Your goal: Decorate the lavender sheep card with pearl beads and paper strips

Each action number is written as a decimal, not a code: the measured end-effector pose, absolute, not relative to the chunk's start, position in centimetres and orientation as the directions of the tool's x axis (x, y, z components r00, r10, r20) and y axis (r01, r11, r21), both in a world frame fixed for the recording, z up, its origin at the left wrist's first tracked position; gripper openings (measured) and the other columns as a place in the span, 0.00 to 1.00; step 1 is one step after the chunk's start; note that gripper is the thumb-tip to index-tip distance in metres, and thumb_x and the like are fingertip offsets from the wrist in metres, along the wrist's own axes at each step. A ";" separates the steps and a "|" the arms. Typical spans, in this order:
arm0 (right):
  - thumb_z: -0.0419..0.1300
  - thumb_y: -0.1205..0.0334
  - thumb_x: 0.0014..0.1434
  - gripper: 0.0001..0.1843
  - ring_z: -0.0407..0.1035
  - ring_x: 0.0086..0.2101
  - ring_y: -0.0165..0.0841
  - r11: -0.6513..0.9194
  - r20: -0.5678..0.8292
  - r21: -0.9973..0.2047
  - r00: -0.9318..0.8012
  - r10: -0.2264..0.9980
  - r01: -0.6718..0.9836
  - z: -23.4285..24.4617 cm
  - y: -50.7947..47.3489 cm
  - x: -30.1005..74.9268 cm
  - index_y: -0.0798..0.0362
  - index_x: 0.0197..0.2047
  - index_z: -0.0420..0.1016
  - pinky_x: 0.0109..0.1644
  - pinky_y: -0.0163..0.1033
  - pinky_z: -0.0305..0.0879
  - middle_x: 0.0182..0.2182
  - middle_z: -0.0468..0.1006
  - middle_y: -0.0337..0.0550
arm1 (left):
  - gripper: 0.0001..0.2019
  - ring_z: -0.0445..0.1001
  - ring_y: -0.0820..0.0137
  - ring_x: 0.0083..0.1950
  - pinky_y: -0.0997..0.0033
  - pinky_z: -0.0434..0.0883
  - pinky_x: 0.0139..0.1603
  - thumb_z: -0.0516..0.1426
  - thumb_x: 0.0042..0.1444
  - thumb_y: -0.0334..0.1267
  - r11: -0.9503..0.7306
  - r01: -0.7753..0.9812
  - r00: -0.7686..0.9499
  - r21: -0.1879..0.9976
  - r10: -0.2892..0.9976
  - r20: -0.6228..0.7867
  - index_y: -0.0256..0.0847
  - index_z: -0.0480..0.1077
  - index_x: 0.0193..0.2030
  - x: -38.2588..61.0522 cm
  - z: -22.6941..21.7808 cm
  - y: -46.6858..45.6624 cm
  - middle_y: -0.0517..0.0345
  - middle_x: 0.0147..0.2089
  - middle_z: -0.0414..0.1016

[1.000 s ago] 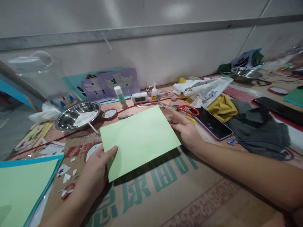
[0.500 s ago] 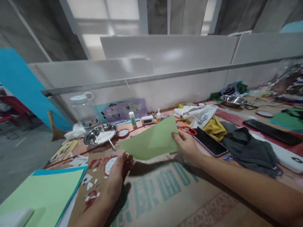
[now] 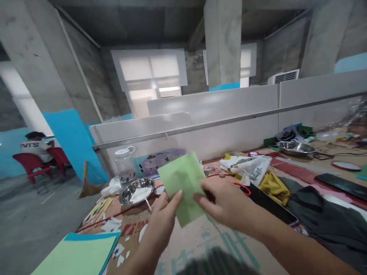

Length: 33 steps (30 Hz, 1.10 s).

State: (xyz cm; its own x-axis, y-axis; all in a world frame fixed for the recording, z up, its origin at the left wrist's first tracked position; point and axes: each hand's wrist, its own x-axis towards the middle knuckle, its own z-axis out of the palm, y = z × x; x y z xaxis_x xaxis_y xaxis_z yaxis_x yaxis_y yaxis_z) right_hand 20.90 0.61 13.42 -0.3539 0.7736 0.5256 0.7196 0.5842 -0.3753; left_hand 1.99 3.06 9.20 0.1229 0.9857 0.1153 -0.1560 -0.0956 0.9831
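A light green sheet of paper [image 3: 182, 191] is held up above the cardboard, folded smaller, a few layers showing at its right side. My left hand [image 3: 162, 221] is closed on its lower left edge, thumb on the front face. My right hand [image 3: 223, 202] pinches the right edge, with slight blur at the fingers. Just behind my right hand shows a red ring-shaped handle [image 3: 243, 188], beside a dark phone [image 3: 269, 206]; the rest of it is hidden. Below the paper lies printed cardboard [image 3: 206, 244].
At left lie green and blue sheets [image 3: 83, 252], paper scraps [image 3: 119, 250] and a steel bowl [image 3: 137, 191]. A clear jug [image 3: 124, 166] stands behind. Cloths [image 3: 248, 168] and a black phone [image 3: 341, 183] lie at right. A low white partition [image 3: 223, 133] borders the back. A person sits far left.
The green paper has gone from a wide sheet to a smaller folded piece. My hands have come closer together around it. The view has tilted upward.
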 end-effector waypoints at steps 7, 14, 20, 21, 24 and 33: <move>0.54 0.58 0.66 0.11 0.68 0.24 0.34 0.604 0.440 -0.101 -0.509 0.740 0.791 9.7 0.3 18.4 0.52 0.33 0.72 0.28 0.41 0.43 0.27 0.79 0.44 | 0.33 0.75 0.51 0.57 0.62 0.73 0.57 0.61 0.48 0.69 -0.149 -0.056 0.194 0.987 0.968 0.157 0.41 0.80 0.47 2.2 6.9 1.8 0.47 0.51 0.81; 0.62 0.49 0.63 0.14 0.72 0.29 0.36 0.671 0.536 -0.207 -0.491 0.687 0.712 11.3 -0.4 19.2 0.52 0.38 0.74 0.31 0.39 0.59 0.29 0.80 0.42 | 0.29 0.78 0.55 0.47 0.68 0.76 0.42 0.66 0.45 0.65 0.015 0.009 0.057 1.000 0.998 -0.016 0.37 0.81 0.39 2.0 7.9 2.6 0.49 0.39 0.83; 0.67 0.42 0.57 0.42 0.68 0.56 0.45 0.666 0.669 -0.603 -0.176 0.722 0.439 12.4 1.8 21.6 0.48 0.68 0.57 0.56 0.50 0.69 0.59 0.70 0.55 | 0.33 0.82 0.56 0.42 0.67 0.79 0.38 0.66 0.45 0.64 0.067 -0.140 0.117 0.988 0.992 -0.050 0.34 0.81 0.44 2.2 8.8 2.3 0.46 0.41 0.84; 0.69 0.42 0.55 0.49 0.68 0.58 0.45 0.625 0.589 -0.703 -0.215 0.779 0.340 12.1 2.2 21.5 0.45 0.71 0.51 0.56 0.50 0.70 0.61 0.68 0.54 | 0.33 0.82 0.56 0.42 0.67 0.79 0.38 0.66 0.45 0.64 0.059 -0.143 0.126 0.988 0.991 -0.041 0.34 0.81 0.44 2.3 8.8 2.3 0.46 0.42 0.84; 0.71 0.48 0.54 0.48 0.73 0.53 0.43 0.451 0.395 -0.876 -0.283 0.874 0.171 11.3 2.7 20.7 0.40 0.71 0.52 0.53 0.49 0.74 0.58 0.72 0.49 | 0.32 0.82 0.55 0.42 0.65 0.80 0.38 0.65 0.47 0.64 0.043 -0.125 0.170 0.991 0.985 -0.021 0.33 0.81 0.44 2.5 8.6 2.3 0.45 0.40 0.84; 0.68 0.58 0.56 0.30 0.78 0.42 0.38 0.308 0.321 -0.945 -0.133 0.938 -0.106 11.7 2.9 19.9 0.44 0.60 0.65 0.39 0.39 0.77 0.47 0.79 0.44 | 0.20 0.80 0.63 0.43 0.70 0.77 0.43 0.67 0.52 0.53 -0.244 -0.139 0.260 0.960 0.926 0.273 0.39 0.79 0.43 0.9 10.0 3.3 0.50 0.43 0.83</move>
